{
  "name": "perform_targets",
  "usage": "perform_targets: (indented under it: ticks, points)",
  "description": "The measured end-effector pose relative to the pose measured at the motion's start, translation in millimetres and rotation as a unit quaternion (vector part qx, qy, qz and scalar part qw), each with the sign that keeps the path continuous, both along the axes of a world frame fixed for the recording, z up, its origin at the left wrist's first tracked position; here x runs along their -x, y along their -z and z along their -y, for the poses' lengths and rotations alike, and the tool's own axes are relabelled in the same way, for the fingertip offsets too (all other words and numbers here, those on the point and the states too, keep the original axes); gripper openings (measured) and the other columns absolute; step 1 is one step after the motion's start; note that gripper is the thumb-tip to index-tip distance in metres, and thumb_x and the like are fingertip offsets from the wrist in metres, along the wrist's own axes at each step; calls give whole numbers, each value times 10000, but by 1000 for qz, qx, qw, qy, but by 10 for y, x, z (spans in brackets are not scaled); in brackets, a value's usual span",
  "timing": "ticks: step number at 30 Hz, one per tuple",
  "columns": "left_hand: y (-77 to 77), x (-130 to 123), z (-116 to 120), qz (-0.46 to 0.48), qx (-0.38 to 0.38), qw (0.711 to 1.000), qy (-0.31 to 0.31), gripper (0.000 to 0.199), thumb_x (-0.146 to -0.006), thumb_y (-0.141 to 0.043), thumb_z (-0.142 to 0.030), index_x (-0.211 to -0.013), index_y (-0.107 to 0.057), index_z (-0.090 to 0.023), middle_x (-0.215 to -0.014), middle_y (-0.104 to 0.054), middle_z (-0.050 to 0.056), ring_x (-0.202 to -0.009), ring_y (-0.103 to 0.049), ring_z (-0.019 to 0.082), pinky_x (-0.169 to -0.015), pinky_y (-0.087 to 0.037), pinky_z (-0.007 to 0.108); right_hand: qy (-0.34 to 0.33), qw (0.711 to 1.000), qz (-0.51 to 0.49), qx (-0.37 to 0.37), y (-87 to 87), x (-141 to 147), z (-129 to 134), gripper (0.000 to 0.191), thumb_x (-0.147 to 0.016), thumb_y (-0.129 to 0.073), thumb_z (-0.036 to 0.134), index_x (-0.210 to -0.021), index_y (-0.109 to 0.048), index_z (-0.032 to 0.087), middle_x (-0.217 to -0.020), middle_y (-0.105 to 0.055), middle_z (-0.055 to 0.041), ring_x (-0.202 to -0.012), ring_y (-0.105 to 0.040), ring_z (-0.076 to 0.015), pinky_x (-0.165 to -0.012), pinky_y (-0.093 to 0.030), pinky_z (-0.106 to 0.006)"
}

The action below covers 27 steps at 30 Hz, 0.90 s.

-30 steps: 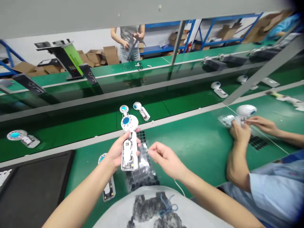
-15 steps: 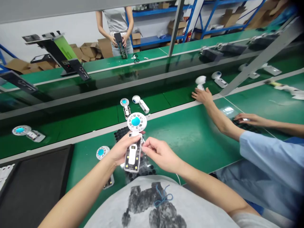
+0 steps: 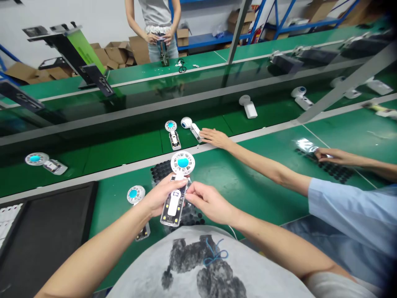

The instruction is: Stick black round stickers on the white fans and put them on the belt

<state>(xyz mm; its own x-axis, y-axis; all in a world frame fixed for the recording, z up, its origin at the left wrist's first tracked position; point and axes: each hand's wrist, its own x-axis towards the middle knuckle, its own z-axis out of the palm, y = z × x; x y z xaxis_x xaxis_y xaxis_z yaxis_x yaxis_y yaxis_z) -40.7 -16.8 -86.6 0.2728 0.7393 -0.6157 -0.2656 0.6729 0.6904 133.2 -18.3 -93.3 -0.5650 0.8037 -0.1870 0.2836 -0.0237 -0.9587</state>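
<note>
My left hand [image 3: 159, 196] is closed round a handheld device with a clear casing [image 3: 174, 209]. Its white round head, with slots and a blue disc, points away from me. Small yellow squares and a white strip show on the body. My right hand [image 3: 211, 203] is pinched against the device's right side; what the fingertips hold is hidden. A thin white cord [image 3: 232, 232] shows below my right wrist. Under my hands lies a sheet of black round pads [image 3: 190, 215]. A similar device [image 3: 135, 193] rests left of my left forearm, partly covered by it.
A black tray [image 3: 58, 231] occupies the left of the green bench [image 3: 248, 165]. Beyond the bench edge, several devices lie on the green conveyor [image 3: 124, 145]. A co-worker's hand [image 3: 215, 138] reaches in from the right to a white device [image 3: 195, 131]. Another person stands across the line.
The co-worker's hand has let go of one white device on the conveyor and moved left to another. My hands keep nearly the same hold; the view has shifted slightly.
</note>
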Motion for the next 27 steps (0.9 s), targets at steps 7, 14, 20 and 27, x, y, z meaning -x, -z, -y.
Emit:
perform_targets:
  ticks: [7, 14, 20, 27]
  points:
    - [306, 1148, -779, -175, -44, 965, -191, 199, -711, -634, -278, -838, -549, -150, -576, -547, -8, -448, -517, 109, -497, -477, 281, 115, 987, -3, 113, 213, -375, -109, 286, -822, -480, 457, -740, -462, 183, -544, -295, 83, -494, -255, -81, -470, -214, -221]
    - [745, 1715, -1634, -313, -26, 909, -274, 223, -754, -602, -306, -887, -527, -143, -823, -616, 89, -783, -598, 210, -682, -469, 339, 119, 979, -22, 163, 309, -296, -91, 331, -822, -476, 500, -747, -474, 177, -538, -303, 81, -492, -245, -76, -462, -198, -223]
    - [798, 1816, -1163, -447, -46, 846, -288, 690, -705, -662, -382, -1254, -316, -146, -1315, -382, 137, -1149, -423, 233, -866, -385, 321, 196, 963, -64, 172, 348, -421, -98, 313, -796, -532, 484, -881, -508, 183, -670, -510, 28, -508, -338, -76, -471, -249, -221]
    - [970, 1361, 535, -419, 27, 891, -175, 587, -595, -710, -473, -1018, -467, -145, -1081, -538, 156, -993, -520, 304, -792, -409, 390, 205, 952, -101, 205, 414, -307, -67, 329, -766, -581, 468, -942, -512, 199, -652, -507, 31, -509, -345, -78, -463, -230, -233]
